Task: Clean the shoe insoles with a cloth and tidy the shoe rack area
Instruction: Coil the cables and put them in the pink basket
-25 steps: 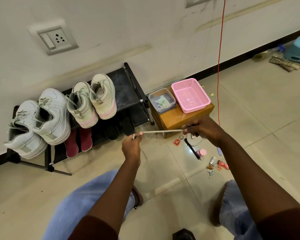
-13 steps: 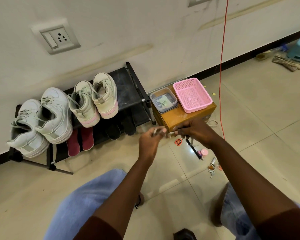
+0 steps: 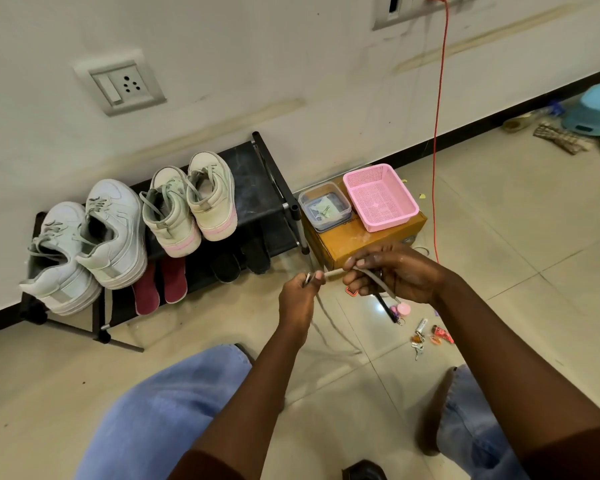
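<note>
My L hand (image 3: pixel 300 296) pinches one end of a pale cord (image 3: pixel 333 273) btwn thumb & forefinger. My R hand (image 3: pixel 399 275) has its fingers curled round the same cord, w/ a short stretch pulled straight btwn the two hands. The greyer rest of it runs thru the R palm & out the lower side. Both hands are above the floor tiles, just in front of a cardboard box (image 3: pixel 343 244) that carries a pink basket (image 3: pixel 381 197) & a clear lidded container (image 3: pixel 324 206), side by side. Shoe rack (image 3: pixel 257 188) stands against the wall, right beside the box on its L. Top shelf: white sneakers (image 3: pixel 84 247) at the L end, cream pair w/ pink soles (image 3: pixel 191 209) next to them. Red insoles (image 3: pixel 160 285) lie on the lower shelf under the shoes, ends sticking out twd me. Dark pair beside them, can't tell if insoles or shoes. Keys (image 3: pixel 417 344) & small bits on the floor near my R arm. Red cable (image 3: pixel 439 133) hangs down the wall.
</note>
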Motion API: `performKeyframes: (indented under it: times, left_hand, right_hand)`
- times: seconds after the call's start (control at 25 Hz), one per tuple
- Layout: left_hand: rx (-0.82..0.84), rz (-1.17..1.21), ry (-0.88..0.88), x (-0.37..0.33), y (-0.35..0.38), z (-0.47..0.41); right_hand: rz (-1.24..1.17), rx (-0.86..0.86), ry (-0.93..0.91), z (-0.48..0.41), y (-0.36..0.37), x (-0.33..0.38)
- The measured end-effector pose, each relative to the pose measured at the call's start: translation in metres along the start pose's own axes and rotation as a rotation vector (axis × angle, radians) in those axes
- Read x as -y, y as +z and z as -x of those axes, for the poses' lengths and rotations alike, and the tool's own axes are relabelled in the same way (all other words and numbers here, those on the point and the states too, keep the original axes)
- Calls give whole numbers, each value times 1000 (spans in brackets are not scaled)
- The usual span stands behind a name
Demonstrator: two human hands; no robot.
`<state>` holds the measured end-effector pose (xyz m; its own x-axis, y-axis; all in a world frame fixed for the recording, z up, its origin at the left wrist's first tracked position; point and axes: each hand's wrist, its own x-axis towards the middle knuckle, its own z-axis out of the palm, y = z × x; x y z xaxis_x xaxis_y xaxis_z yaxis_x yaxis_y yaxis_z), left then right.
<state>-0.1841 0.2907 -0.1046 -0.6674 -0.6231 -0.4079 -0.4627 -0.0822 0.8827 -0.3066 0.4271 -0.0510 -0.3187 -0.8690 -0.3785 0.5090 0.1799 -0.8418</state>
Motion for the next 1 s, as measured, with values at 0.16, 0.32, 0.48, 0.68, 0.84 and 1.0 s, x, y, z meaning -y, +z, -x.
performKeyframes:
  times: [0.16, 0.32, 0.48, 0.68, 0.84, 1.0]
  left_hand:
    - [-52, 50, -74, 10, -5, 17]
    - [-113, 33, -138, 15, -12, 30]
    - [-117, 239, -176, 8, -15, 64]
    - [-38, 591, -142, -19, -16, 124]
    - [10, 747, -155, -15, -15, 147]
    - [11, 863, -233, -12, -23, 158]
  right_hand:
    - [-181, 87, 5, 17, 17, -4]
    - [475, -179, 6, 29, 52, -13]
    - [651, -479, -141, 44, 88, -25]
    - [457, -746, -192, 72, 142, -43]
    - [599, -786, -224, 82, 164, -57]
    - [490, -997, -286, 93, 181, -73]
